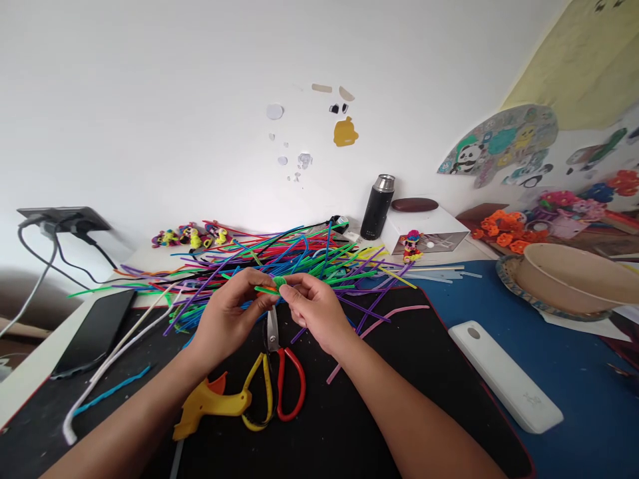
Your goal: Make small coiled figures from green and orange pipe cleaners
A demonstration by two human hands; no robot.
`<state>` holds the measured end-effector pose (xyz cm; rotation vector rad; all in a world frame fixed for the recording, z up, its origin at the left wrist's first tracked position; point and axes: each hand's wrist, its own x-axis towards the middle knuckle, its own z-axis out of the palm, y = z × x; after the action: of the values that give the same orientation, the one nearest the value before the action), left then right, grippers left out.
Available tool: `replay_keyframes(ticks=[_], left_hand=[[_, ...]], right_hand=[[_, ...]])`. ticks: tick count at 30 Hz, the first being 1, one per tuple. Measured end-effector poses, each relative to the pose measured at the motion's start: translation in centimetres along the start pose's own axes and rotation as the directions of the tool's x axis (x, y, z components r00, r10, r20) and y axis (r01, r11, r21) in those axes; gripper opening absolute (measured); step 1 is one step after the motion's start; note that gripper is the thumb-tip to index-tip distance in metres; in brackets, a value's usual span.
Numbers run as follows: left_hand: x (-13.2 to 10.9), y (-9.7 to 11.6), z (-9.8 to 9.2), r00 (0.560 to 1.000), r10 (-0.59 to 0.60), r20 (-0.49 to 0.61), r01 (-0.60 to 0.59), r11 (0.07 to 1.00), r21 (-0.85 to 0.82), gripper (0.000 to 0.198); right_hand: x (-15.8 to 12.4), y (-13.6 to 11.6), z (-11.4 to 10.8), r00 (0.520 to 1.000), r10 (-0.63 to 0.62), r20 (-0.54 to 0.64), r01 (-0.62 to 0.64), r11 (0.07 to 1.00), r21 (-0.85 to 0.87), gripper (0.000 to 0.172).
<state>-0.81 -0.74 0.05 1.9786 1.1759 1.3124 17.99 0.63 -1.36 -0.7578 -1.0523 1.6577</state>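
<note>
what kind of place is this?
Probably a home craft desk. A heap of coloured pipe cleaners lies behind the hands, scissors and a yellow glue gun lie on the black mat, and finished orange flowers sit at right.

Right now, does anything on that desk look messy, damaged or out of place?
Yes. The pipe cleaners lie in a loose tangle, some strays trailing over the black mat. The wall bears torn sticker scraps. Otherwise both hands, left hand and right hand, pinch a green piece above the scissors.
</note>
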Motion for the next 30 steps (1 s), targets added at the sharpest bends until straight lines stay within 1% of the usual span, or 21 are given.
replay_keyframes(ticks=[3, 6, 9, 18, 23, 26, 30], left_hand=[[-0.05, 0.08, 0.18, 0.997, -0.081, 0.010, 0.081, 0.989, -0.125, 0.016], [0.03, 0.21, 0.26, 0.988, -0.152, 0.038, 0.157, 0.955, -0.250, 0.023], [0.18, 0.28, 0.23, 0.982, -0.182, 0.045, 0.187, 0.936, -0.298, 0.028], [0.25, 0.53, 0.36, 0.976, -0.215, 0.045, 0.218, 0.916, -0.337, 0.030], [0.35, 0.67, 0.47, 0.966, -0.238, 0.097, 0.257, 0.900, -0.352, 0.028], [0.47, 0.70, 0.39, 0.964, -0.244, 0.101, 0.264, 0.912, -0.314, 0.027], [0.68, 0.90, 0.23, 0.963, -0.256, 0.088, 0.270, 0.925, -0.267, 0.027]], right_hand=[[0.03, 0.15, -0.02, 1.000, -0.013, 0.002, 0.013, 1.000, -0.004, 0.047], [0.09, 0.41, -0.06, 0.999, -0.042, -0.001, 0.042, 0.999, -0.019, 0.046], [0.12, 0.63, -0.10, 0.998, -0.064, 0.000, 0.064, 0.997, -0.046, 0.045], [0.01, 0.57, -0.18, 0.996, -0.094, 0.002, 0.094, 0.989, -0.115, 0.047], [-0.03, 0.53, -0.29, 0.994, -0.107, -0.025, 0.100, 0.973, -0.206, 0.045], [-0.10, 0.45, -0.28, 0.989, -0.136, -0.057, 0.116, 0.956, -0.268, 0.041], [-0.20, 0.53, -0.19, 0.976, -0.207, -0.062, 0.171, 0.915, -0.365, 0.032]])
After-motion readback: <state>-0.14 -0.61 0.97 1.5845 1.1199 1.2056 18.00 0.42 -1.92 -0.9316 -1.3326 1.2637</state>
